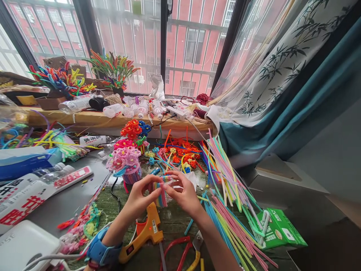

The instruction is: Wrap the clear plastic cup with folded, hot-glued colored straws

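Note:
Above the middle of the desk, a small band of pastel-striped pipe cleaners (161,197) is pinched between my two hands. My left hand (142,192) has thumb and fingers closed on its left side. From the right, my right hand (182,192) grips its upper edge, fingertips nearly meeting those of the left. Part of the band is hidden by my fingers. Just below lies a yellow hot glue gun (150,231) with a small red light on it. Behind my left hand stands a striped pot (132,174) with pink pipe cleaner flowers (124,158).
Loose pipe cleaners (225,222) spread along the right, beside a green box (284,229). Red-handled pliers (176,248) and a cutting tool (197,241) lie in front. Bottles (42,192) and a white case (26,244) are at left. A cluttered windowsill (93,119) runs behind.

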Demonstrator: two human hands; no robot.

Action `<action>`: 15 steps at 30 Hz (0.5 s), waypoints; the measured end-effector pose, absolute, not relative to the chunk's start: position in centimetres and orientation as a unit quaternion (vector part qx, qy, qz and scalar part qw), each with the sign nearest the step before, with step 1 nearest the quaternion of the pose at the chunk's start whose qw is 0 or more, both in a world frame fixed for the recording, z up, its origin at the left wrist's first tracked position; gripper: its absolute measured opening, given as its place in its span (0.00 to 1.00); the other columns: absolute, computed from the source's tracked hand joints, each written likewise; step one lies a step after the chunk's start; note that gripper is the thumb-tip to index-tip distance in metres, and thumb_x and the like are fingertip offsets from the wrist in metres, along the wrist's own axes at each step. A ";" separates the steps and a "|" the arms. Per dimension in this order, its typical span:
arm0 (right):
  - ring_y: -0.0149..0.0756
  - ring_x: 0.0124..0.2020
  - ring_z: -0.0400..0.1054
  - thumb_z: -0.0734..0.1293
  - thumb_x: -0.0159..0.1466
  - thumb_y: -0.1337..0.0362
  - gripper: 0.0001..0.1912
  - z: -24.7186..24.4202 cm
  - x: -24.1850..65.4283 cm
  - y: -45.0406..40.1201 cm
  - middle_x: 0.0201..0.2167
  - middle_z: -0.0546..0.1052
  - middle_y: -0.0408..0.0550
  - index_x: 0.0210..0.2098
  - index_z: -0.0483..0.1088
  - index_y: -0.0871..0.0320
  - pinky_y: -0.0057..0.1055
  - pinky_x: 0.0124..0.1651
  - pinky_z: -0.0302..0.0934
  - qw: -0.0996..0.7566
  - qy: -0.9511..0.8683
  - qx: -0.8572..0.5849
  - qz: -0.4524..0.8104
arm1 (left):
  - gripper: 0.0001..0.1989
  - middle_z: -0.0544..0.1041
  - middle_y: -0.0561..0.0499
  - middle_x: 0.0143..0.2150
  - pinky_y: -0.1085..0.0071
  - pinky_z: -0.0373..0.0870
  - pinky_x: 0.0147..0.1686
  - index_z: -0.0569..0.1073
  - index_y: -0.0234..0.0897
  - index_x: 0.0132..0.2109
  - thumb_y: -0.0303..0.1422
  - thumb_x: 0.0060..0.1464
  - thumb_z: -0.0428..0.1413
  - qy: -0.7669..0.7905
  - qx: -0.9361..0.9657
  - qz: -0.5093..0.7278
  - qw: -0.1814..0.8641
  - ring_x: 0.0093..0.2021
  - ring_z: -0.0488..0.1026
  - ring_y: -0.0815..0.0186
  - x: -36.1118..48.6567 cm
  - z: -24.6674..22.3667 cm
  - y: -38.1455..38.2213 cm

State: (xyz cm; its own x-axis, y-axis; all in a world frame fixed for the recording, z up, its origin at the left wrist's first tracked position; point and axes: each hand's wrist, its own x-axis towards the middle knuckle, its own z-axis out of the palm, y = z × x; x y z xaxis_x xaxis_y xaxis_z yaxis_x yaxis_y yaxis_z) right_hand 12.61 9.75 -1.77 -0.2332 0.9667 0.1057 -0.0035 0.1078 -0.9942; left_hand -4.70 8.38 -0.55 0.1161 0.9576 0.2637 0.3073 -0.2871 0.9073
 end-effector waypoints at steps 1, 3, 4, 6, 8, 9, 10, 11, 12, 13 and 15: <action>0.38 0.39 0.74 0.73 0.56 0.53 0.26 -1.8 12.6 9.8 0.47 0.75 0.51 0.50 0.69 0.55 0.34 0.40 0.70 0.460 -0.587 -0.414 0.521 | 0.13 0.74 0.53 0.30 0.74 0.62 0.28 0.77 0.35 0.38 0.40 0.51 0.61 0.481 0.660 0.459 0.350 0.28 0.65 0.68 -4.7 -0.5 8.4; 0.38 0.40 0.74 0.73 0.55 0.55 0.25 -1.9 12.7 9.7 0.47 0.75 0.51 0.50 0.69 0.55 0.34 0.40 0.70 0.457 -0.596 -0.413 0.516 | 0.12 0.74 0.53 0.30 0.74 0.61 0.27 0.77 0.35 0.38 0.39 0.51 0.60 0.482 0.665 0.458 0.341 0.27 0.64 0.69 -4.6 -0.4 8.4; 0.38 0.40 0.74 0.73 0.55 0.56 0.25 -1.9 12.7 9.7 0.47 0.75 0.50 0.50 0.69 0.54 0.34 0.41 0.70 0.455 -0.598 -0.411 0.515 | 0.11 0.74 0.54 0.29 0.74 0.61 0.27 0.77 0.35 0.38 0.39 0.51 0.60 0.482 0.668 0.456 0.336 0.27 0.63 0.69 -4.6 -0.4 8.4; 0.38 0.40 0.74 0.73 0.55 0.59 0.24 -1.9 12.6 9.6 0.46 0.75 0.50 0.51 0.68 0.54 0.34 0.41 0.71 0.452 -0.602 -0.405 0.518 | 0.11 0.73 0.54 0.29 0.74 0.60 0.27 0.77 0.35 0.38 0.38 0.52 0.59 0.478 0.677 0.453 0.329 0.27 0.63 0.69 -4.6 -0.3 8.3; 0.38 0.40 0.75 0.72 0.55 0.61 0.24 -1.9 12.6 9.5 0.46 0.75 0.50 0.51 0.68 0.55 0.34 0.41 0.71 0.451 -0.606 -0.402 0.518 | 0.10 0.73 0.54 0.29 0.74 0.60 0.27 0.76 0.35 0.38 0.37 0.52 0.59 0.472 0.689 0.448 0.320 0.27 0.63 0.69 -4.6 -0.2 8.3; 0.38 0.39 0.75 0.72 0.56 0.61 0.24 -1.8 12.6 9.4 0.46 0.75 0.50 0.51 0.67 0.55 0.35 0.41 0.71 0.450 -0.609 -0.402 0.515 | 0.09 0.73 0.53 0.30 0.74 0.60 0.27 0.76 0.35 0.38 0.37 0.52 0.58 0.470 0.695 0.445 0.314 0.27 0.63 0.69 -4.6 -0.2 8.3; 0.38 0.39 0.75 0.71 0.56 0.62 0.24 -1.8 12.5 9.4 0.46 0.75 0.50 0.51 0.67 0.55 0.35 0.41 0.72 0.450 -0.612 -0.402 0.511 | 0.09 0.73 0.53 0.30 0.74 0.60 0.28 0.76 0.36 0.38 0.36 0.53 0.58 0.469 0.700 0.442 0.307 0.27 0.63 0.69 -4.6 -0.3 8.3; 0.37 0.38 0.75 0.71 0.56 0.63 0.24 -1.7 12.5 9.3 0.46 0.75 0.50 0.52 0.66 0.55 0.35 0.41 0.72 0.451 -0.617 -0.403 0.503 | 0.08 0.73 0.53 0.30 0.74 0.60 0.28 0.76 0.36 0.38 0.35 0.53 0.57 0.469 0.705 0.440 0.299 0.28 0.63 0.69 -4.7 -0.3 8.3; 0.37 0.37 0.76 0.70 0.56 0.64 0.24 -1.6 12.5 9.3 0.45 0.75 0.49 0.52 0.66 0.55 0.36 0.42 0.72 0.453 -0.623 -0.404 0.494 | 0.08 0.73 0.53 0.31 0.73 0.60 0.28 0.76 0.36 0.37 0.35 0.53 0.57 0.468 0.710 0.438 0.292 0.28 0.63 0.69 -4.7 -0.4 8.3; 0.36 0.36 0.76 0.70 0.56 0.64 0.25 -1.5 12.4 9.2 0.45 0.75 0.49 0.52 0.66 0.55 0.36 0.42 0.72 0.454 -0.629 -0.404 0.485 | 0.07 0.73 0.53 0.31 0.73 0.60 0.28 0.76 0.36 0.38 0.34 0.53 0.56 0.468 0.714 0.436 0.286 0.28 0.63 0.69 -4.8 -0.6 8.4; 0.35 0.34 0.76 0.69 0.56 0.66 0.26 -1.3 12.4 9.1 0.45 0.75 0.49 0.53 0.65 0.55 0.37 0.43 0.72 0.455 -0.640 -0.405 0.468 | 0.07 0.73 0.53 0.31 0.73 0.61 0.29 0.76 0.37 0.38 0.34 0.54 0.56 0.465 0.722 0.433 0.275 0.28 0.63 0.69 -4.9 -0.8 8.5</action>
